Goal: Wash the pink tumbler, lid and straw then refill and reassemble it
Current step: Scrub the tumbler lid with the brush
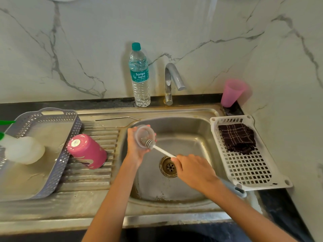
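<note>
Above sink (183,130), fingers (130,137) of left hand (135,149) round upturned lid (144,135), right hand (195,170) gripping brush (162,151) slanting into it

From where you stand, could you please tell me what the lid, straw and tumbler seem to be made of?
The lid is probably clear plastic; the left hand shows through it. The straw looks like bare steel: thin, grey, glinting. The tumbler has a glossy pink coat; its body is unclear.

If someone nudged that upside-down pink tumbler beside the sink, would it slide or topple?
The pink tumbler looks smooth and stands mouth-down on the ribbed drainboard, so it would probably slide easily. It is tall for its width; a high push may tip it, and the round body would likely roll.
</note>
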The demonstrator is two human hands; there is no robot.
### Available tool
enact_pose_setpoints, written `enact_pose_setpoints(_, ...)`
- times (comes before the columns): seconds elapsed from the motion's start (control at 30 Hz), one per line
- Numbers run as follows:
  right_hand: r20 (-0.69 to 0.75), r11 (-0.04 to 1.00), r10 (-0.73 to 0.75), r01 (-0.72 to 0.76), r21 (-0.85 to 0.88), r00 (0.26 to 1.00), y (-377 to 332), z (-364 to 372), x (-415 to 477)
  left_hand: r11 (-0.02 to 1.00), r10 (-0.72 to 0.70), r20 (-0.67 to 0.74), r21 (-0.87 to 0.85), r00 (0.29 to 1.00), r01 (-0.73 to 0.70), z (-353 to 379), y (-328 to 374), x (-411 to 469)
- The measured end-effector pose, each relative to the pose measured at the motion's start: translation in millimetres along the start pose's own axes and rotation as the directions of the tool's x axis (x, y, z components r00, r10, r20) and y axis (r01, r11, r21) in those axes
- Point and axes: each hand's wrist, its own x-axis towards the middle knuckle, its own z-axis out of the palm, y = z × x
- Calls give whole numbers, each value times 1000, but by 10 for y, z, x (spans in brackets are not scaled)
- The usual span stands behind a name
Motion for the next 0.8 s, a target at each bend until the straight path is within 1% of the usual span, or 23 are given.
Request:
enact_pose_setpoints(0.03,-16,1000,-12,12,3,1000,-30,-23,-1,1000,5,1,14,1000,-5,20,-18,-4)
enact_pose_setpoints(0.1,-42,999,26,-25,20,999,20,-83,89,997,28,16,70,999,-29,53,-64,-10)
enact_pose_setpoints(0.17,-12,994,101,-100,35,995,132,-124,180,990,57,10,125,998,-58,75,-58,-22)
enact_pose_setpoints(0.23,19,989,138,-138,47,990,198,-110,191,973,89,-31,217,996,-81,109,23,-32)
enact_pose_setpoints(0.3,27,992,119,-120,44,992,168,-60,116,950,71,-91,310,993,-39,158,102,-46)
enact_pose_setpoints(0.37,23,998,52,-53,26,998,71,-48,-7,930,58,-131,368,990,-6,170,131,-38)
enact_pose_setpoints(0.4,6,1000,11,-11,3,1000,32,-76,-52,914,59,-128,405,990,-2,155,127,-25)
enact_pose_setpoints(0.43,-21,999,-20,20,-29,1000,17,-133,-59,899,72,-106,437,992,-19,142,119,-22)
enact_pose_setpoints(0.47,-41,998,-37,34,-58,998,40,-198,-31,876,98,-54,478,994,-60,102,89,3)
enact_pose_setpoints(0.5,-49,996,-34,30,-79,998,90,-267,19,846,136,9,520,991,-120,59,69,21)
enact_pose_setpoints(0.57,-55,995,19,-24,-96,998,226,-343,141,766,216,125,593,968,-247,-47,65,40)
enact_pose_setpoints(0.67,-36,995,40,-43,-95,999,257,-290,190,727,266,218,594,939,-344,-73,115,20)
enact_pose_setpoints(0.73,4,997,-9,9,-77,1000,124,-199,118,742,286,207,570,936,-353,-47,144,32)
enact_pose_setpoints(0.8,6,997,-65,65,-39,998,4,-180,40,766,313,173,536,934,-356,-45,154,31)
